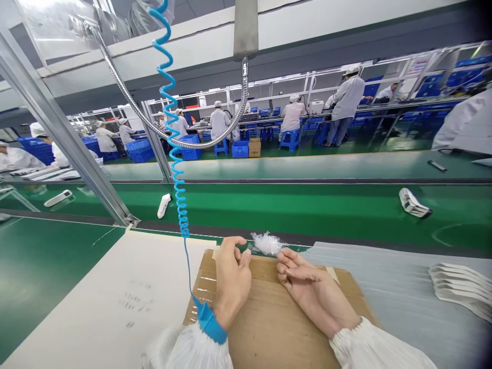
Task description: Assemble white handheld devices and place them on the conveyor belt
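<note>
My left hand point(233, 277), with a blue wrist band point(211, 323) joined to a coiled blue cord point(180, 200), hovers over a brown cardboard sheet point(269, 318). Its fingers are bent, with a gap between thumb and forefinger and nothing visible in them. Opposite it, my right hand point(311, 287) is turned palm inward, its fingers loosely extended and seemingly holding nothing. Just beyond the cardboard, between both hands, lies a small heap of crumpled clear plastic point(267, 243). The right fingertips are close to its edge; whether they touch it I cannot tell.
A green conveyor belt point(288, 210) runs across in front, carrying white handheld devices point(414, 203). Stacked white curved parts point(461, 289) lie on grey sheeting at right. White paper point(130, 302) covers the left side. A metal post point(73, 123) rises there; people in white work beyond.
</note>
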Demonstrator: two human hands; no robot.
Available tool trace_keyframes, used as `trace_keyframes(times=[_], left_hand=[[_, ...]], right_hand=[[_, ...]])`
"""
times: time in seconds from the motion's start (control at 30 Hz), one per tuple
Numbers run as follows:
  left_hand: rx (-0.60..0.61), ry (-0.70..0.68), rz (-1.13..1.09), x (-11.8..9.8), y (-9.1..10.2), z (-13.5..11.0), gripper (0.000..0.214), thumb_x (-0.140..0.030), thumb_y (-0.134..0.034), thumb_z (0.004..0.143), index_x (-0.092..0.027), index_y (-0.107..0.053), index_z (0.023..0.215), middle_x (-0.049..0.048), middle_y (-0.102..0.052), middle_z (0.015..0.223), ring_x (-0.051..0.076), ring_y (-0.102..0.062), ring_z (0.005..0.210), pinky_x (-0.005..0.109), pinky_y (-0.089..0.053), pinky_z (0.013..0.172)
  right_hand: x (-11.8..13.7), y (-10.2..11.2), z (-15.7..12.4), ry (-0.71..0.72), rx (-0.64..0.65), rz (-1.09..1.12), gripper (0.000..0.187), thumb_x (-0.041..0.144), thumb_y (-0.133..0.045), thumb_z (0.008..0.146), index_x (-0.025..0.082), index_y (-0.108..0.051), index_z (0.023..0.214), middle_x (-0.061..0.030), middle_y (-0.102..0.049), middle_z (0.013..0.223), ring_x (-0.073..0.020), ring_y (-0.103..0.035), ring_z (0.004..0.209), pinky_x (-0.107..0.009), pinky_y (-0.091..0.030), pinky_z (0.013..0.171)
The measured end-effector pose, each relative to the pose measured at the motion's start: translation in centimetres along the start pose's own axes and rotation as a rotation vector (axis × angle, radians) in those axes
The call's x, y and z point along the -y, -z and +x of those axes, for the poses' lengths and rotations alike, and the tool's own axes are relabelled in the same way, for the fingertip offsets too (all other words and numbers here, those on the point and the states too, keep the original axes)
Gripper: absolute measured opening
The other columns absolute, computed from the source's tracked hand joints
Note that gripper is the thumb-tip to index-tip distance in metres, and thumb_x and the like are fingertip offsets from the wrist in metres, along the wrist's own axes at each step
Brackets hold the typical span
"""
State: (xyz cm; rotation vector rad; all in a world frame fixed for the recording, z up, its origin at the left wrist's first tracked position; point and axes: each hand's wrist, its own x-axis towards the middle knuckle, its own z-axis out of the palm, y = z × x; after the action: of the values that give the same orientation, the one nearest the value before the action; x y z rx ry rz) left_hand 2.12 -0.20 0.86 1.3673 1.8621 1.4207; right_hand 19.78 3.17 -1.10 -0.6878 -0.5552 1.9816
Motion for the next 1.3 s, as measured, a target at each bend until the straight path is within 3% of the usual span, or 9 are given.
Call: trace_keyframes(times=[0.17,0.43,0.53,0.73,0.97,1.3], left_hand=[[-0.037,-0.067,-0.015,0.2,0.0,0.2,0.032,0.002,-0.055,0.073,-0.020,-0.061,0.096,0.0016,-0.058,0.092,0.015,-0.053,0.078,0.029,-0.041,0.075],[0.027,0.012,-0.013,-0.5,0.1,-0.2,0.020,-0.007,-0.056,0.080,-0.020,-0.062,0.094,-0.0033,-0.047,0.070,0.014,-0.049,0.065,0.028,-0.037,0.066],[-0.007,-0.048,0.018,-0.1,0.0,-0.1,0.017,-0.007,-0.057,0.081,-0.019,-0.062,0.092,-0.0019,-0.052,0.076,0.014,-0.048,0.066,0.029,-0.038,0.068],[-0.015,-0.163,0.016,0.6,-0.4,0.0,0.032,0.008,-0.046,0.071,-0.018,-0.060,0.084,0.0028,-0.061,0.098,0.013,-0.053,0.075,0.029,-0.042,0.072],[-0.071,-0.269,0.010,0.8,-0.6,0.0,0.039,0.012,-0.041,0.067,-0.018,-0.061,0.080,0.0043,-0.063,0.097,0.017,-0.060,0.089,0.028,-0.045,0.075],[-0.086,-0.271,-0.005,0.8,-0.4,0.0,0.044,0.013,-0.035,0.064,-0.018,-0.061,0.082,0.0048,-0.063,0.099,0.018,-0.059,0.092,0.030,-0.045,0.079]], right_hand=[[0.0,0.0,0.0,-0.003,-0.002,0.014,0.038,0.002,-0.081,0.062,0.019,-0.076,0.095,-0.0046,-0.067,0.097,-0.0141,-0.060,0.078,-0.024,-0.057,0.069],[0.0,-0.2,-0.1,0.000,-0.017,0.022,0.038,0.002,-0.081,0.059,0.017,-0.075,0.094,-0.0046,-0.067,0.095,-0.0129,-0.059,0.077,-0.022,-0.055,0.068],[0.0,-0.2,-0.1,0.003,-0.017,0.019,0.038,0.002,-0.081,0.060,0.017,-0.075,0.095,-0.0046,-0.067,0.096,-0.0128,-0.059,0.078,-0.022,-0.054,0.070],[-0.1,-0.1,0.1,0.004,-0.001,0.017,0.038,0.003,-0.082,0.060,0.017,-0.076,0.095,-0.0047,-0.067,0.095,-0.0127,-0.057,0.077,-0.022,-0.053,0.069],[-0.1,0.0,0.1,0.010,0.006,0.015,0.037,0.003,-0.082,0.059,0.017,-0.077,0.094,-0.0043,-0.067,0.096,-0.0122,-0.057,0.077,-0.022,-0.053,0.070],[-0.1,-0.1,0.1,0.007,-0.001,0.020,0.038,0.003,-0.083,0.058,0.018,-0.077,0.093,-0.0040,-0.067,0.095,-0.0124,-0.057,0.077,-0.022,-0.053,0.068]])
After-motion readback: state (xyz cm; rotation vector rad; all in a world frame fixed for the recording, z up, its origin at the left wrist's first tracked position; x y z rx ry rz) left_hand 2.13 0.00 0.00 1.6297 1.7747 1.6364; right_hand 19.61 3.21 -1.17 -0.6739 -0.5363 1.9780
